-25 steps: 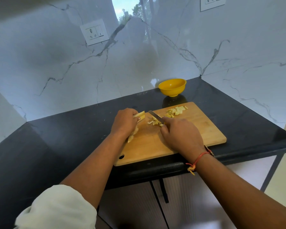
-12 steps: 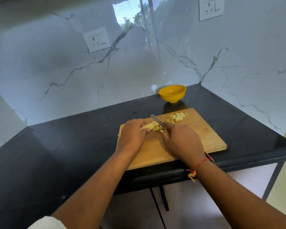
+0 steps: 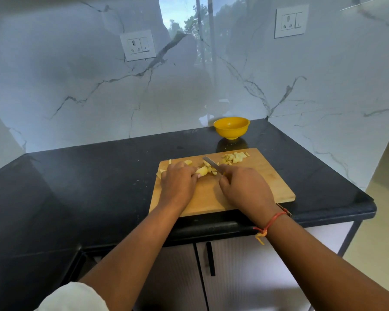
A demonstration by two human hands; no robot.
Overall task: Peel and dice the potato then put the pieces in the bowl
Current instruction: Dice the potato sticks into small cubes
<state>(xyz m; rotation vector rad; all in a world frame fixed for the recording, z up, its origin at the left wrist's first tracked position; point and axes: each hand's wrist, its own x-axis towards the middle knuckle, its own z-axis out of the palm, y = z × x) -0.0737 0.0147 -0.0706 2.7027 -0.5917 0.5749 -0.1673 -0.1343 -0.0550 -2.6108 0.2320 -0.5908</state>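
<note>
Potato (image 3: 202, 170): peeled piece on the cutting board (image 3: 267, 176), pinned under the curled fingers of my left hand (image 3: 177, 180). Knife (image 3: 210, 162): clamped in my right hand (image 3: 245, 187), blade just beside the piece. Diced pieces (image 3: 235, 157): heaped near the board's far edge, with the bowl (image 3: 231, 127) beyond. Handling, I judge: firm, wet, slippery. Hold the uncut end, fingertips tucked.

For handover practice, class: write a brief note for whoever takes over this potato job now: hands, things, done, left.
Left hand holds the potato piece on the cutting board.
Right hand grips the knife, blade beside that piece.
Done: a pile of diced pieces at the board's far edge.
Left: finish dicing, then move everything to the yellow bowl, apparently empty, behind the board.
</note>
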